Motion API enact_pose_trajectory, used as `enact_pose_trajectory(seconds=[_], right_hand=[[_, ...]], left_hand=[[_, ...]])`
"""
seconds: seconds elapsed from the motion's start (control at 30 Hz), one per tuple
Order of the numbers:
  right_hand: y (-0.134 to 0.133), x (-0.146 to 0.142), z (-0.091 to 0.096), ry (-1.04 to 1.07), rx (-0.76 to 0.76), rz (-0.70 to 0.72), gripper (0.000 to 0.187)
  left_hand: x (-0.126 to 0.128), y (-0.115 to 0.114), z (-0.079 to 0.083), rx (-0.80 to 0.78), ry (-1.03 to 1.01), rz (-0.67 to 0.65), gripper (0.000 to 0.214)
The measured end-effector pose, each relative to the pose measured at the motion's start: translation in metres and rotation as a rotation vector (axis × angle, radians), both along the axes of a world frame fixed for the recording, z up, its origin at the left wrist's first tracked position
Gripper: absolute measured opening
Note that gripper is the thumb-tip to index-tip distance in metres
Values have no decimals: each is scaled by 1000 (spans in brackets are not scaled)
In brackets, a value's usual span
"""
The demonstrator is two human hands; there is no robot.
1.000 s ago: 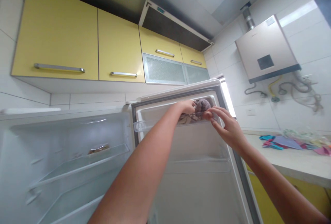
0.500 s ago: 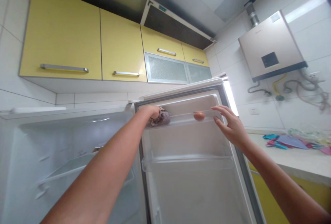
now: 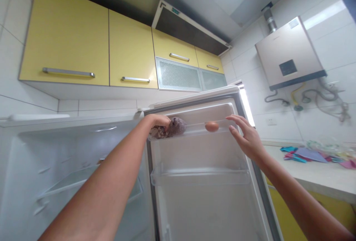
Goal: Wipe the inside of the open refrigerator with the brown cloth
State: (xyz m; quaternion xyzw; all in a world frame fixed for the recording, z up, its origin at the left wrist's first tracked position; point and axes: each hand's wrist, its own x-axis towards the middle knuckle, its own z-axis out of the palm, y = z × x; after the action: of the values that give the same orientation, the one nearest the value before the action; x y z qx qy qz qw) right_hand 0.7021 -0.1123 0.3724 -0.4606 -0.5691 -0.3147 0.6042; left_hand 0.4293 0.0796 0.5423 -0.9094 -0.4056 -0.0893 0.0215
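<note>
My left hand (image 3: pixel 161 121) reaches into the top door shelf of an open fridge, its fingers closed on a mottled purple-brown bundle (image 3: pixel 178 126). Whether this is cloth or a filled bag I cannot tell, and some fingertips are hidden in it. A brown egg (image 3: pixel 211 126) lies in the same clear shelf (image 3: pixel 194 130), to the right of the bundle. My right hand (image 3: pixel 246 134) is open at the shelf's right end, fingers spread with nothing between them. Its fingertips are at or near the shelf rim, apart from the egg.
The fridge door (image 3: pixel 191 207) stands swung open, with a second clear shelf (image 3: pixel 200 178) lower down. At left is the fridge interior with a glass shelf (image 3: pixel 69 181). Yellow cabinets (image 3: pixel 66 37) hang above. Coloured cloths or bags (image 3: pixel 311 154) lie on the right counter (image 3: pixel 319 174).
My left hand has shifted slightly left and down in the shelf, and more of the bundle shows on both sides of it. The right hand stays nearly where it was.
</note>
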Motion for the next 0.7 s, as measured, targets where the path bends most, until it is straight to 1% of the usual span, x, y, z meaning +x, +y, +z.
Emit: enact_pose_trajectory(seconds=[0.1,0.2,0.43,0.6,0.7], right_hand=[[-1,-2,0,18,-3,7,39],[-1,-3,0,34,-1,29,40],[-2,-1,-1,36,1,56,40],[-2,-1,-1,44,8,76,41],[-3,-1,0,52,27,106,41]], left_hand=[[3,-8,-6,-119,-42,-42,30],[15,-19,-10,-202,-80,-97,33],[65,-42,-10,-298,-105,-236,33],[81,-47,-11,-338,-96,-301,41],[90,-51,-12,-343,-92,-335,42]])
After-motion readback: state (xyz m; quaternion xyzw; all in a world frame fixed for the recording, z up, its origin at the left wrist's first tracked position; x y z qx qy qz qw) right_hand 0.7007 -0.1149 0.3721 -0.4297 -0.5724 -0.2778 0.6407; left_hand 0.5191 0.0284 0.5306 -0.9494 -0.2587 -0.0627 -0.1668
